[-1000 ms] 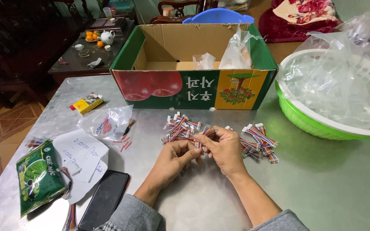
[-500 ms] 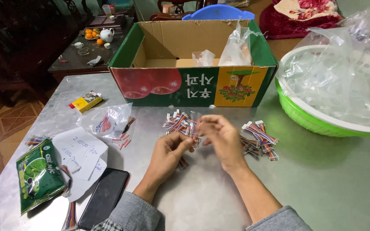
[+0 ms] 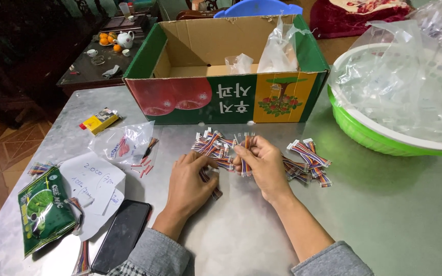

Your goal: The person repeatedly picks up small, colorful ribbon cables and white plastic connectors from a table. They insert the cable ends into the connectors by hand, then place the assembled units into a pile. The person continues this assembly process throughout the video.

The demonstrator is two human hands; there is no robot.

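Between the fingers of the right hand [image 3: 264, 163], a small bundle of striped wires [image 3: 245, 153] is pinched upright; the left hand [image 3: 193, 179] grips more wires [image 3: 213, 145] just beside. Light, limp, thin cables likely handle best by their stiff white plastic plugs. Steel worktop [image 3: 384, 214] beneath.

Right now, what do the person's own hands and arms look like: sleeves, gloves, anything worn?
Both hands are bare: the left hand and right hand show no gloves, rings or watch. Forearms are uncovered, with grey fabric sleeves pushed up toward the elbows, the left sleeve and right sleeve. A patch of checked cloth shows beside the left sleeve.
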